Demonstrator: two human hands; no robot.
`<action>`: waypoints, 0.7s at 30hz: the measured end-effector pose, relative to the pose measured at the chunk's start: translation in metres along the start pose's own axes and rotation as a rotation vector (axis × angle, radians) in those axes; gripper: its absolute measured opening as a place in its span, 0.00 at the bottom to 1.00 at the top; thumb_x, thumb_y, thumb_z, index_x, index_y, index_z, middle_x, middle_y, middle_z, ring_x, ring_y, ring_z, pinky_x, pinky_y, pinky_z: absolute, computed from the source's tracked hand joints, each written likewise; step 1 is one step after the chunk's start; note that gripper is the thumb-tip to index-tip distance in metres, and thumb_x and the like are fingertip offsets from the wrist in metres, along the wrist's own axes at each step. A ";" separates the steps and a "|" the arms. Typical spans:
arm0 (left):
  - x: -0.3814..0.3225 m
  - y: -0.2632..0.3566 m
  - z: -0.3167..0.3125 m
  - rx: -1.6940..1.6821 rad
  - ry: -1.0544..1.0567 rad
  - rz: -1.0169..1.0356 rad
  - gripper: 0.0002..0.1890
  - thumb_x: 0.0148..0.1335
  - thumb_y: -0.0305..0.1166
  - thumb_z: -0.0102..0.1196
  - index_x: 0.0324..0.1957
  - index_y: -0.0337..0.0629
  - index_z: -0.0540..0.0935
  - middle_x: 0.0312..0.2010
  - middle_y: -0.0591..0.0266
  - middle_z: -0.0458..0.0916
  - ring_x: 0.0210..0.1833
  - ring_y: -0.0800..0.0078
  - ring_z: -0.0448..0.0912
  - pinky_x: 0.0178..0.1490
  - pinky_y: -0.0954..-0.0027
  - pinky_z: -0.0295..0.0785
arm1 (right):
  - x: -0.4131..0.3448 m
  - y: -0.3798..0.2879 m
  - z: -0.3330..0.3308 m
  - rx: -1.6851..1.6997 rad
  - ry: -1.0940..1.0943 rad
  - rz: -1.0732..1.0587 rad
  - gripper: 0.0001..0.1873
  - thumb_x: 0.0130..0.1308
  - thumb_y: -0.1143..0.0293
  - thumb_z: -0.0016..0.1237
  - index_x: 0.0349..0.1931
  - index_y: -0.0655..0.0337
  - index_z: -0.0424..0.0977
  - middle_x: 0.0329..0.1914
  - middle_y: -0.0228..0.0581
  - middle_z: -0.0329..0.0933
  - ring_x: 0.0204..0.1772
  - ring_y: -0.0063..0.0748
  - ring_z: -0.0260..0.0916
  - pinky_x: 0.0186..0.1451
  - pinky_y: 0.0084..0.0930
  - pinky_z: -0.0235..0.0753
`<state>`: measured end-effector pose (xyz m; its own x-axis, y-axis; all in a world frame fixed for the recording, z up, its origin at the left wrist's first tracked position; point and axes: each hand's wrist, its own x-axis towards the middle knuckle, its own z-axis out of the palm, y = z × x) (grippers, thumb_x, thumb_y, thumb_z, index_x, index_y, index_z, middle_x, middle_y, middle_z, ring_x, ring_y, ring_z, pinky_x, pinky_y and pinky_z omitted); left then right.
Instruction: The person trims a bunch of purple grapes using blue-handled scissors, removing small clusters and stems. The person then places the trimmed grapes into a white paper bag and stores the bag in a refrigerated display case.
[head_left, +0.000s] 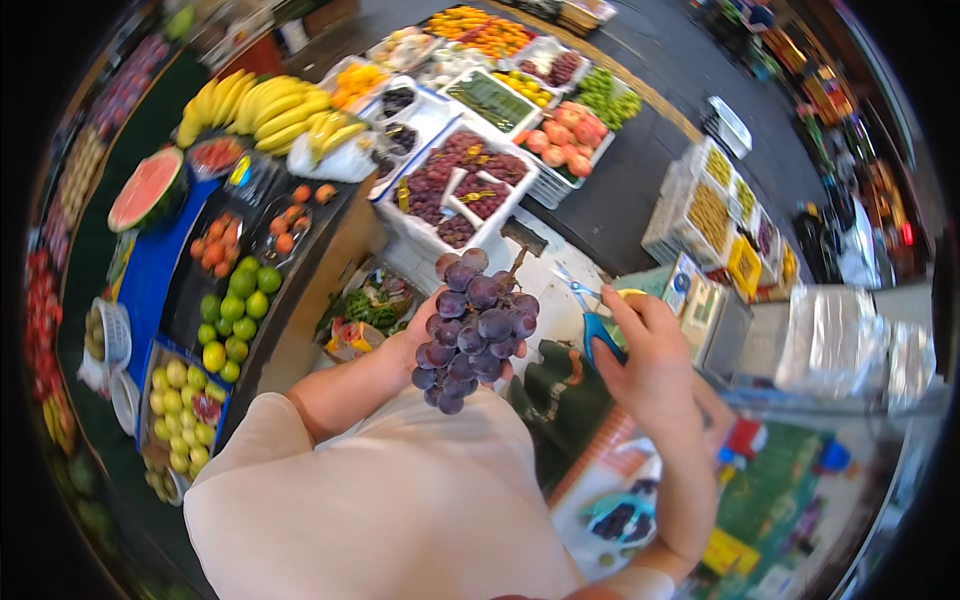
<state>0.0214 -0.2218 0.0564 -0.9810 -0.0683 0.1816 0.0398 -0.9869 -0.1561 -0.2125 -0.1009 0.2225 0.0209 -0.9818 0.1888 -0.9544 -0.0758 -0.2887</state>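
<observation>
A bunch of dark purple grapes (476, 330) rests in my left hand (421, 331), in front of my chest. The grapes cover most of that hand's fingers; a few fingertips show at the bunch's right side. The brown stem (517, 262) sticks up at the top right of the bunch. To the right, my right hand (649, 352) holds a pair of scissors (592, 322) with blue and yellow handles. Their blades point up and left, apart from the grapes, and look slightly spread.
A white crate of red grapes (480, 176) stands just ahead. Limes (238, 300), bananas (281, 109) and a cut watermelon (146, 191) lie on the left stand. A bin of leaves and scraps (371, 307) sits low beside my left arm. Plastic bags (829, 341) lie at right.
</observation>
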 end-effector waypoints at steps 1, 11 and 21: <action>0.010 -0.001 -0.002 -0.003 -0.023 -0.037 0.40 0.70 0.62 0.45 0.68 0.36 0.69 0.61 0.27 0.75 0.56 0.25 0.80 0.51 0.37 0.84 | -0.007 0.002 -0.002 -0.044 0.036 -0.015 0.32 0.51 0.72 0.68 0.60 0.61 0.78 0.48 0.48 0.77 0.52 0.49 0.77 0.55 0.39 0.78; 0.079 -0.016 -0.022 -0.202 0.026 -0.371 0.46 0.70 0.67 0.43 0.71 0.31 0.64 0.63 0.23 0.71 0.62 0.19 0.75 0.57 0.31 0.80 | -0.063 0.024 -0.023 -0.189 0.202 0.077 0.34 0.50 0.71 0.68 0.62 0.61 0.77 0.49 0.49 0.75 0.53 0.50 0.75 0.58 0.43 0.76; 0.107 -0.031 -0.011 -0.110 0.020 -0.411 0.40 0.71 0.61 0.45 0.69 0.35 0.69 0.59 0.29 0.76 0.60 0.26 0.77 0.53 0.30 0.79 | -0.092 0.043 -0.016 -0.189 0.289 0.096 0.27 0.53 0.79 0.60 0.57 0.61 0.81 0.43 0.44 0.76 0.46 0.44 0.77 0.49 0.38 0.79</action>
<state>-0.0868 -0.1966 0.0701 -0.9144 0.3318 0.2320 -0.3751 -0.9099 -0.1773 -0.2599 -0.0114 0.2078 -0.1306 -0.8909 0.4350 -0.9867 0.0742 -0.1444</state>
